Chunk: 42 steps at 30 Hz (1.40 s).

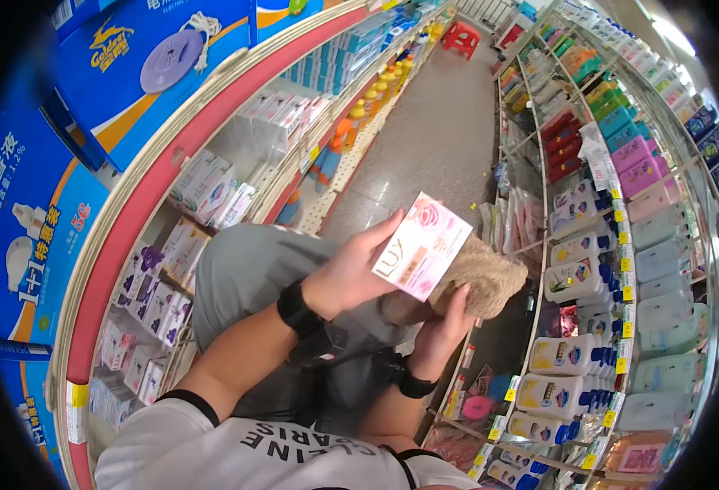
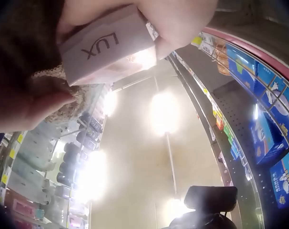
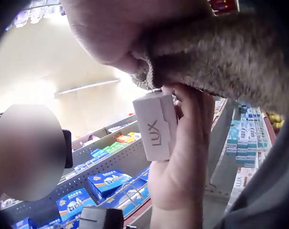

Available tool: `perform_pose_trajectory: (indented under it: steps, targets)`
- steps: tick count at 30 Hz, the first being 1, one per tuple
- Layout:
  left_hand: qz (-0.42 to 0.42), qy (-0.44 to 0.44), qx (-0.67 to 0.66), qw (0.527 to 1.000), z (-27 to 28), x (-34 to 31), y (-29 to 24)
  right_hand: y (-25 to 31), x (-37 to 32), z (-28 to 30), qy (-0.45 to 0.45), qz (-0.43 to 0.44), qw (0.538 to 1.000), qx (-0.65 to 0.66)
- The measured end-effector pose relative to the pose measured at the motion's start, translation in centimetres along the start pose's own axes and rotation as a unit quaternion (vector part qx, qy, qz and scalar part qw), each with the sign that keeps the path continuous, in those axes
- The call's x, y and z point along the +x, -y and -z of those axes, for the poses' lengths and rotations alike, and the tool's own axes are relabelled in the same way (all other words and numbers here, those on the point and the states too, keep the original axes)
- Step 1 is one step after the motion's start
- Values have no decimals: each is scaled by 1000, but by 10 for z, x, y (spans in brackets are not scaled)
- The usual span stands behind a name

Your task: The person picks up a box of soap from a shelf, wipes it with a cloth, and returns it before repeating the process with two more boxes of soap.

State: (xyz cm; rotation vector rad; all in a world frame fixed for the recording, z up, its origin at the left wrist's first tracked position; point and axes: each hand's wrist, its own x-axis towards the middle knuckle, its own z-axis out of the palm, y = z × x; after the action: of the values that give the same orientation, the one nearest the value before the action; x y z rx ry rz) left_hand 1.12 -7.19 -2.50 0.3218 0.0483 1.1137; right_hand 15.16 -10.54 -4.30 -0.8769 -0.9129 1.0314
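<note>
My left hand grips a white and pink LUX soap box, its rose-printed face turned up in the head view. A brown fuzzy cloth is bunched in my right hand, the thumb lying over it. The cloth is right beside the box. In the left wrist view, the box's LUX end shows between my thumb and fingers. From the right wrist, the cloth hangs from my hand above the box. Part of the right hand's fingers is hidden by the cloth.
Soap boxes fill the lower shelf on the left, with large blue boxes above it. White lotion bottles line the right shelf. A red stool stands far down the aisle.
</note>
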Motion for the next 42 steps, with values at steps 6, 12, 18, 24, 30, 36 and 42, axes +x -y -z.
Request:
perform_pose_trajectory:
  steps: [6,12,18,24,30,36,42]
  targets:
    - [-31,2,0,1000,-7,-3,-5,1,2,4,3,47,998,-32]
    - [-135,5,-9,991,-9,-9,-15,-1,2,24,57,55,989,123]
    - [-217,-9,0,976,-9,-19,-26,6,13,31,199,-60,972,112]
    - [-243,41,-35,969,-13,-18,-32,-21,22,28,175,-159,971,14]
    - [-286,54,-61,955,-18,-21,-36,-36,23,1,88,-265,940,196]
    - [-345,80,35,935,-20,-23,-48,-36,11,-24,118,-319,917,207]
    - [-363,13,-23,932,-20,-22,-45,-63,7,-9,181,-294,913,216]
